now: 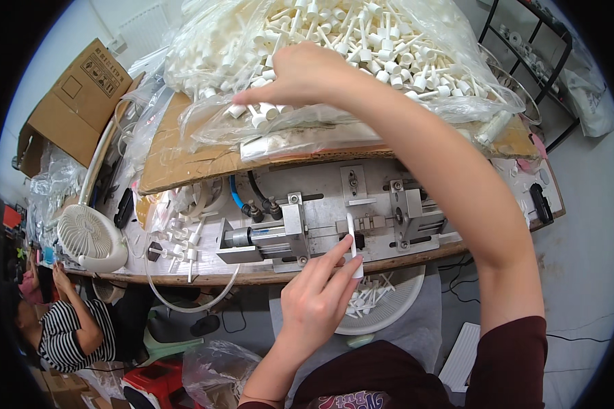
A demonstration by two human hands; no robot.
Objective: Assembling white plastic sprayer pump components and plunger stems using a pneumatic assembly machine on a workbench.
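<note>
My left hand (315, 293) is in front of a metal clamping fixture (293, 228) at the bench's near edge. Its thumb and fingers pinch a slim white plastic stick with a wider end (352, 235), upright across the middle of the fixture. Stretched forward over the fixture, my right hand (303, 73) is at the left part of a heap of white capped plastic sticks (389, 51). The thumb points left, apart from the bent fingers, with white pieces showing in the gap. The fingertips are hidden behind the hand.
The heap lies in clear plastic on a cardboard sheet (177, 160). Below the bench edge, a white basket (389, 313) holds more sticks. Left are a white fan (92, 238), a clear hose (184, 308) and a carton (75, 102). Another person (75, 327) sits at lower left.
</note>
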